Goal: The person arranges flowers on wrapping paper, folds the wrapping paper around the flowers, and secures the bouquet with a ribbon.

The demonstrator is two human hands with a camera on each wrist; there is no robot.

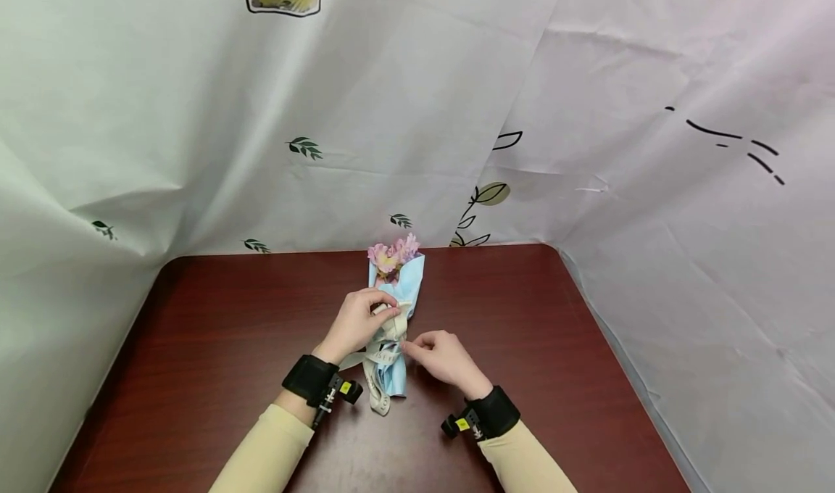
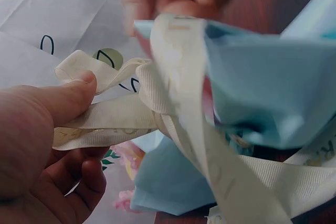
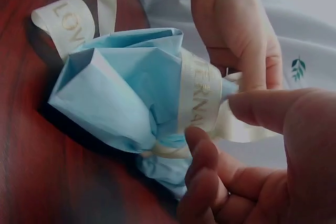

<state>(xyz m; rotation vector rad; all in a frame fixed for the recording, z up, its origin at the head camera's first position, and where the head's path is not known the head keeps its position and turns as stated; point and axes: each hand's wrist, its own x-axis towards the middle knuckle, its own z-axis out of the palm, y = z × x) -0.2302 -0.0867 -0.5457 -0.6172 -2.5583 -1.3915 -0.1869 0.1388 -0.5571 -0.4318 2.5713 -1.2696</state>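
A small bouquet of pink flowers [image 1: 385, 257] lies on the table in light blue wrapping paper [image 3: 113, 100]. A cream ribbon [image 2: 181, 77] with printed lettering is tied round it in a knot with loops. My left hand [image 1: 362, 322] pinches ribbon loops [image 2: 115, 116] between thumb and fingers, beside the knot. On the other side of the bouquet, my right hand [image 1: 443, 359] has its thumb and forefinger at a ribbon band [image 3: 199, 90] over the paper. The right hand's other fingers are curled in. Its exact contact with the ribbon is partly hidden.
The dark red-brown table [image 1: 248, 312] has rounded far corners. A white curtain [image 1: 391, 101] with leaf prints hangs behind it and along both sides. A loose ribbon tail [image 1: 378, 399] trails toward the near side of the bouquet.
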